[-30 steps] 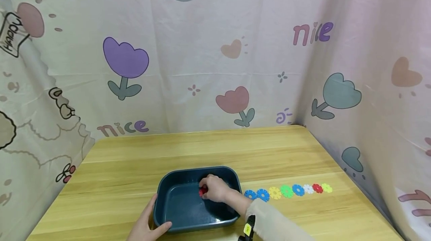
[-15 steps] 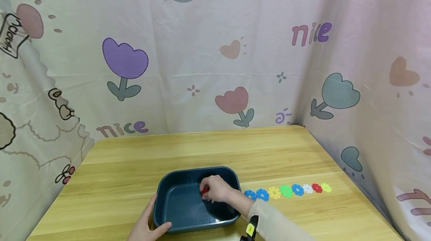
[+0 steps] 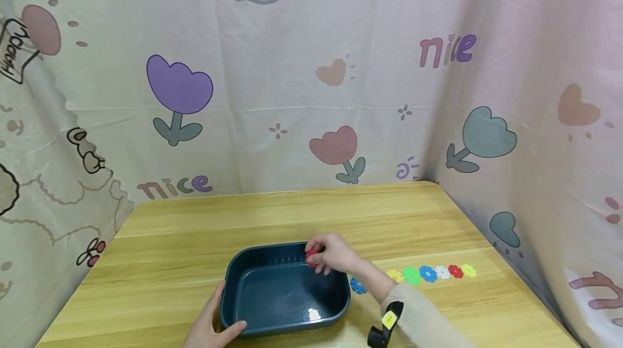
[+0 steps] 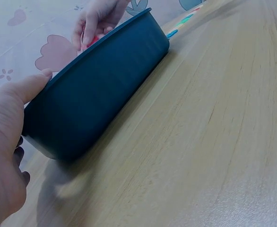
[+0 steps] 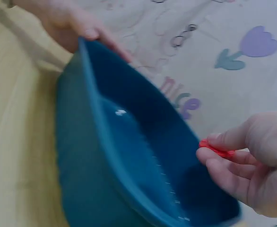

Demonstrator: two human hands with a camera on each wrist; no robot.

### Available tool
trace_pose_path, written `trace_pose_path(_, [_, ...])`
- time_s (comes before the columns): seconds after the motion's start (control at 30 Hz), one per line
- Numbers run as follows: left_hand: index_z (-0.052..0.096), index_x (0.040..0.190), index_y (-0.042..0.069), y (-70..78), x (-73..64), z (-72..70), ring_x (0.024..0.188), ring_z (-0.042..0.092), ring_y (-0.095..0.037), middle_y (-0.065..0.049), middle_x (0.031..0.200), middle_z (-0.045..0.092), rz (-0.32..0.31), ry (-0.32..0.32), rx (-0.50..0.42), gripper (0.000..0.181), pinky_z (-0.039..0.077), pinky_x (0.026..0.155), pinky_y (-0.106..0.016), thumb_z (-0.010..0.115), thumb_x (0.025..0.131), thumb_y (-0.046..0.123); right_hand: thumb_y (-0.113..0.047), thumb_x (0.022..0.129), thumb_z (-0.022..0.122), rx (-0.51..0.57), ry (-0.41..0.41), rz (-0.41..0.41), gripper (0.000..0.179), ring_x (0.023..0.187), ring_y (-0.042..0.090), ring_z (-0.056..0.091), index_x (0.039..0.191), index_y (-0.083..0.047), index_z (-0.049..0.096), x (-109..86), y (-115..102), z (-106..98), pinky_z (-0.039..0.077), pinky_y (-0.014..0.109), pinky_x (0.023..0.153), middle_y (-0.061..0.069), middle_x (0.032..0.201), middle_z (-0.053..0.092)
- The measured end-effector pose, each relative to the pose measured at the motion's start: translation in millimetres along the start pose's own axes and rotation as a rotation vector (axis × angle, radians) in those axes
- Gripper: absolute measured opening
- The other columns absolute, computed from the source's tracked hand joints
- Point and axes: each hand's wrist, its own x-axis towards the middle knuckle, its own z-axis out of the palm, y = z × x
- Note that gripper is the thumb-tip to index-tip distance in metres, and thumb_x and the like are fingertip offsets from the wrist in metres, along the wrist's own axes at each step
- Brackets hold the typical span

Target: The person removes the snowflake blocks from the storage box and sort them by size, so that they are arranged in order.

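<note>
My right hand (image 3: 336, 253) pinches a red plastic snowflake disc (image 5: 218, 149) between thumb and fingers, above the right back rim of a dark teal plastic basin (image 3: 272, 332). Part of the disc is covered by the fingers. At the basin's front left corner, my left hand (image 3: 209, 323) holds on, thumb at the front rim and fingers along the left side. The left wrist view shows this hand's thumb (image 4: 34, 85) on the rim. To the right of the basin lies a row of flower-shaped discs, among them a blue disc (image 3: 358, 285), a green disc (image 3: 411, 275) and a white disc (image 3: 442, 272).
A wood-grain table (image 3: 194, 223) carries everything. Patterned cloth (image 3: 272, 83) hangs behind it and along both sides. A black strap with a small camera (image 3: 384, 326) sits on my right wrist. My right forearm covers part of the disc row.
My right hand has risen from inside the basin and moved right and back to the rim, carrying the red snowflake disc. The left hand stays at the corner.
</note>
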Motion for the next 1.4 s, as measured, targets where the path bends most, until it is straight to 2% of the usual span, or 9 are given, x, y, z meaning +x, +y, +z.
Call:
trace_pose_path(0.1, [0.014,0.147,0.001,-0.1,0.6,0.5,0.127,0.021,-0.055,-0.034,0.144,0.019,-0.009,0.001,-0.002,0.097,0.034,0.09,-0.067,0.071,0.079,0.039,0.003,0.086,0.061,0.035,0.033,0.003,0.02,0.057,0.018,0.063,0.105,0.009,0.059,-5.6,1.3,-17.6,0.054,0.031,0.047,0.007,0.08,0.059])
trace_pose_path(0.3, [0.013,0.147,0.001,1.0,0.7,0.1,0.127,0.02,-0.056,-0.034,0.144,0.018,-0.012,-0.001,-0.008,0.097,0.034,0.09,-0.067,0.071,0.079,0.039,0.005,0.086,0.058,0.11,0.117,0.034,0.026,0.063,0.02,0.063,0.112,0.008,0.057,-22.4,9.1,-55.4,0.056,0.045,0.058,0.011,0.085,0.056])
trace_pose_path(0.57, [0.014,0.147,0.0,2.6,2.4,0.8,0.125,0.024,-0.055,-0.034,0.143,0.021,-0.044,-0.001,0.033,0.098,0.035,0.09,-0.066,0.071,0.078,0.042,0.0,0.089,0.057,0.157,0.239,0.108,0.034,0.074,0.031,0.064,0.12,0.011,0.05,-59.5,29.1,-106.0,0.056,0.032,0.061,0.015,0.091,0.057])
trace_pose_path(0.83, [0.014,0.146,0.0,2.2,2.6,-0.1,0.126,0.023,-0.055,-0.035,0.143,0.02,-0.028,-0.003,0.033,0.098,0.035,0.09,-0.067,0.071,0.078,0.041,-0.004,0.09,0.058,0.161,0.389,0.215,0.04,0.071,0.016,0.063,0.122,0.015,0.044,-101.7,51.5,-148.5,0.053,0.027,0.058,0.006,0.087,0.061])
trace_pose_path(1.0, [0.014,0.146,0.0,3.4,2.8,0.5,0.126,0.022,-0.056,-0.035,0.143,0.02,-0.035,-0.01,0.022,0.098,0.035,0.09,-0.067,0.071,0.079,0.04,-0.01,0.091,0.059,0.123,0.47,0.296,0.042,0.072,0.015,0.063,0.123,0.014,0.044,-127.3,69.6,-170.4,0.052,0.027,0.057,0.001,0.084,0.063])
trace_pose_path(1.23, [0.012,0.147,0.001,3.5,3.8,1.1,0.127,0.02,-0.056,-0.035,0.144,0.018,-0.049,-0.017,0.015,0.099,0.033,0.09,-0.067,0.071,0.078,0.041,-0.019,0.092,0.059,0.054,0.535,0.351,0.045,0.073,0.016,0.065,0.118,0.015,0.045,-162.9,100.4,-192.0,0.054,0.031,0.062,0.001,0.084,0.065])
trace_pose_path(1.4, [0.008,0.148,0.002,0.6,4.4,0.4,0.127,0.018,-0.057,-0.036,0.144,0.014,-0.061,-0.022,-0.02,0.101,0.033,0.09,-0.068,0.071,0.079,0.04,-0.036,0.086,0.065,0.056,0.594,0.415,0.042,0.075,0.015,0.065,0.107,-0.001,0.055,-180.0,141.5,-212.3,0.055,0.031,0.063,-0.003,0.083,0.066])
